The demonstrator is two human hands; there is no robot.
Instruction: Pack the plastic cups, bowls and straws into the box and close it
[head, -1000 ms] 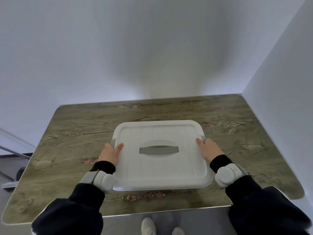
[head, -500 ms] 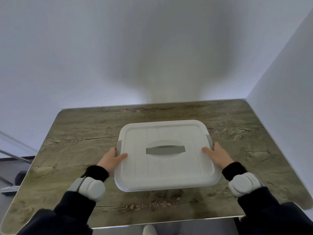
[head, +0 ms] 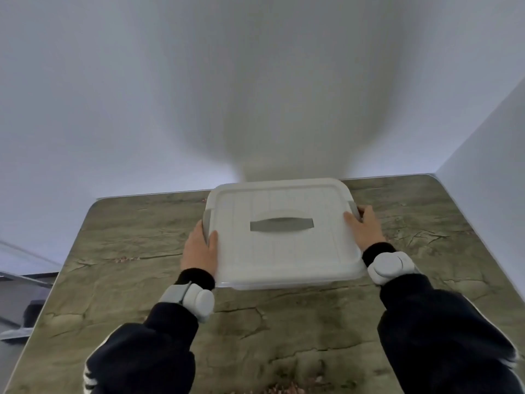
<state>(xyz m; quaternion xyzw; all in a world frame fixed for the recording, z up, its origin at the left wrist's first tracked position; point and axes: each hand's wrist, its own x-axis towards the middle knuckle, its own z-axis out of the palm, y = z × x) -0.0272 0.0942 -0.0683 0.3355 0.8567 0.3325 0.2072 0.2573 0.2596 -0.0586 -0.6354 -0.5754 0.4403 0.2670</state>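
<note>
Both hands: left point(head: 199, 249), right point(head: 364, 228), gripping lidded box point(head: 281, 251) sides.

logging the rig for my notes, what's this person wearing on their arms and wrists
Both arms are in dark navy sleeves; the left sleeve shows white stripes near its lower edge. Black knit cuffs sit at the wrists, and each wrist carries a rounded light-grey device, left and right. Hands are bare.

One closed box point(head: 284, 251), two hands, left point(head: 199, 251), right point(head: 365, 227), one table point(head: 284, 322)
</note>
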